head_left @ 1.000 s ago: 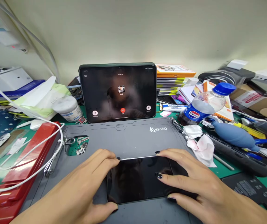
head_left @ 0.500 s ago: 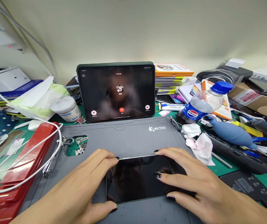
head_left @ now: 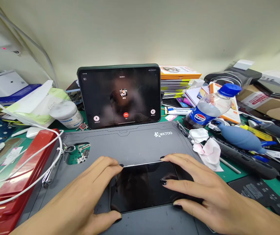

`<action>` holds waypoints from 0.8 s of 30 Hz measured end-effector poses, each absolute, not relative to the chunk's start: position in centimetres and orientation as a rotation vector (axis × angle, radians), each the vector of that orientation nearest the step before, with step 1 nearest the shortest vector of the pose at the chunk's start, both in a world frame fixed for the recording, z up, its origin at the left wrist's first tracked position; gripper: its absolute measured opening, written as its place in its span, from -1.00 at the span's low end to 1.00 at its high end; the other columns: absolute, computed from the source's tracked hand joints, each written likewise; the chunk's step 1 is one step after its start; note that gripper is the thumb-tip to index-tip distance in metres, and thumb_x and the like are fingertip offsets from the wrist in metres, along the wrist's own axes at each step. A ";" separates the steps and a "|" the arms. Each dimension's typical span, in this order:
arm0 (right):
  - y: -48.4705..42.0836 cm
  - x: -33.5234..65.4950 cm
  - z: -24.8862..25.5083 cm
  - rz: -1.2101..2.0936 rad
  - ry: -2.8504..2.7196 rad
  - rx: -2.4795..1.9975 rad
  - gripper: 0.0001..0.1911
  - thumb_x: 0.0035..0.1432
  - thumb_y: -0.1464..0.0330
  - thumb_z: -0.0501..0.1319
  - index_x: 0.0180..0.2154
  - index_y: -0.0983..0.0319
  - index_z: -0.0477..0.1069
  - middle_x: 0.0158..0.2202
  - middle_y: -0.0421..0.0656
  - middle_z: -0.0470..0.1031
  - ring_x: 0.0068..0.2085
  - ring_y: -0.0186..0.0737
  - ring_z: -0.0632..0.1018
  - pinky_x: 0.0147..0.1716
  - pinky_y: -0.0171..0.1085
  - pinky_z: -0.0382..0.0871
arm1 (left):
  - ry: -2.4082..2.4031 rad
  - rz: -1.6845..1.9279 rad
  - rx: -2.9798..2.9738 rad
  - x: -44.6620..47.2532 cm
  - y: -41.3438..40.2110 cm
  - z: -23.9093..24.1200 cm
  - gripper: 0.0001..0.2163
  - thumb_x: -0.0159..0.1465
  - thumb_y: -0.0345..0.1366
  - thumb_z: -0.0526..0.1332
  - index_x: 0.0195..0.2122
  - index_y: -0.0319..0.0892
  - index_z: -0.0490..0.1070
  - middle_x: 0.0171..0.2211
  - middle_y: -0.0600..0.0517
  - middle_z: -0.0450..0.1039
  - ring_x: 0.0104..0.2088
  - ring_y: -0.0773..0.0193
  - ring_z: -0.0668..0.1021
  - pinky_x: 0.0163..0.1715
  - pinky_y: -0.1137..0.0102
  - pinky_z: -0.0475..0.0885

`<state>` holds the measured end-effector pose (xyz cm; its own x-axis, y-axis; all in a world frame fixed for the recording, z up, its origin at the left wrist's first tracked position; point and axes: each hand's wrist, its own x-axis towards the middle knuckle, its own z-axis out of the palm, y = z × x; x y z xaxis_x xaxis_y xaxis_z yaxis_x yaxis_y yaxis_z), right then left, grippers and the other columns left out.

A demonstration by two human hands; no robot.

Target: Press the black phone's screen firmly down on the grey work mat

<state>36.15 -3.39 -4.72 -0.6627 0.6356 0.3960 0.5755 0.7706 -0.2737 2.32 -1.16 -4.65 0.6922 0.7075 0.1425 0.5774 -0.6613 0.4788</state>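
Observation:
A dark-screened smartphone (head_left: 140,189) lies sideways, screen up, on a grey work mat (head_left: 120,143) marked WKTOO. Around its left end is my left hand (head_left: 96,189), fingertips at the far edge and thumb at the near edge. My right hand (head_left: 203,192) grips the other end: one fingertip rests on the far edge, another on the glass, and the thumb sits by the near edge. Part of the right end is hidden under that hand. Behind the mat stands a tablet (head_left: 101,94) showing a call screen.
On the left are a red tool (head_left: 24,176), a white cable (head_left: 61,143), a tub (head_left: 68,114) and small screws (head_left: 83,156) in a mat cutout. On the right are a Pepsi bottle (head_left: 210,106), crumpled tissue (head_left: 208,151), a blue air blower (head_left: 240,135) and a black flat part (head_left: 259,195).
The whole view has shifted slightly, so everything sits a little further left. Both hands keep about the same hold on the smartphone.

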 end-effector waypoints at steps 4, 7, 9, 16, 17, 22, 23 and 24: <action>-3.6 36.2 -4.7 0.152 -2.489 -0.919 -0.71 0.33 0.42 0.21 0.07 0.18 0.45 0.20 0.06 0.45 0.28 -0.17 0.44 0.22 -0.20 0.42 | 0.989 0.453 2.491 2.3 -1.1 -4.9 -0.45 0.24 -0.37 0.29 0.23 0.08 0.20 0.17 0.04 0.43 0.12 0.18 0.58 -0.02 0.44 0.59; -3.6 36.1 -4.6 0.159 -2.486 -0.911 -0.72 0.34 0.41 0.21 0.07 0.17 0.45 0.20 0.05 0.44 0.28 -0.19 0.44 0.23 -0.22 0.41 | 0.986 0.448 2.483 2.1 -1.0 -5.1 -0.46 0.24 -0.37 0.29 0.23 0.08 0.21 0.17 0.03 0.44 0.11 0.18 0.58 -0.02 0.43 0.59; -3.6 36.0 -4.6 0.164 -2.483 -0.909 -0.73 0.34 0.41 0.21 0.06 0.17 0.45 0.20 0.03 0.44 0.27 -0.20 0.43 0.23 -0.24 0.40 | 0.985 0.443 2.480 2.0 -1.1 -5.1 -0.46 0.24 -0.36 0.30 0.23 0.08 0.22 0.17 0.03 0.44 0.11 0.17 0.58 -0.03 0.43 0.59; -3.3 35.9 -4.4 0.182 -2.480 -0.909 -0.72 0.34 0.42 0.19 0.06 0.17 0.44 0.18 0.01 0.43 0.25 -0.25 0.43 0.24 -0.31 0.35 | 0.992 0.470 2.491 2.1 -1.2 -5.0 -0.46 0.22 -0.35 0.31 0.21 0.09 0.23 0.15 0.06 0.45 0.11 0.22 0.59 -0.01 0.47 0.58; -3.3 35.9 -4.4 0.179 -2.480 -0.910 -0.72 0.34 0.42 0.19 0.06 0.17 0.44 0.18 0.01 0.43 0.26 -0.26 0.43 0.24 -0.31 0.35 | 0.990 0.487 2.504 2.2 -1.2 -4.9 -0.46 0.21 -0.35 0.31 0.20 0.08 0.23 0.13 0.06 0.46 0.09 0.23 0.60 -0.02 0.48 0.59; -3.3 35.9 -4.3 0.192 -2.488 -0.922 -0.72 0.34 0.42 0.19 0.07 0.15 0.43 0.19 -0.01 0.43 0.26 -0.27 0.42 0.23 -0.31 0.37 | 0.990 0.512 2.596 2.5 -0.8 -4.3 -0.48 0.18 -0.33 0.34 0.15 0.04 0.24 0.05 0.04 0.52 0.01 0.24 0.66 -0.09 0.50 0.62; -3.4 35.9 -4.3 0.195 -2.488 -0.924 -0.72 0.34 0.42 0.19 0.07 0.15 0.43 0.19 -0.01 0.43 0.26 -0.26 0.42 0.22 -0.31 0.37 | 0.992 0.521 2.600 2.6 -0.7 -4.3 -0.48 0.18 -0.33 0.33 0.15 0.03 0.25 0.05 0.03 0.52 0.01 0.23 0.66 -0.10 0.49 0.63; -3.4 36.0 -4.3 0.200 -2.488 -0.928 -0.72 0.34 0.42 0.19 0.07 0.15 0.43 0.19 -0.01 0.43 0.26 -0.26 0.42 0.22 -0.30 0.38 | 0.994 0.526 2.601 2.6 -0.7 -4.2 -0.49 0.18 -0.32 0.33 0.15 0.03 0.26 0.05 0.03 0.52 0.01 0.22 0.66 -0.10 0.47 0.64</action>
<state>35.97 -3.37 -4.30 -0.6586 0.6491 0.3807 0.5801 0.7602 -0.2926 2.61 -0.68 -4.22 0.6925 0.6849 0.2265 0.5725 -0.7128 0.4052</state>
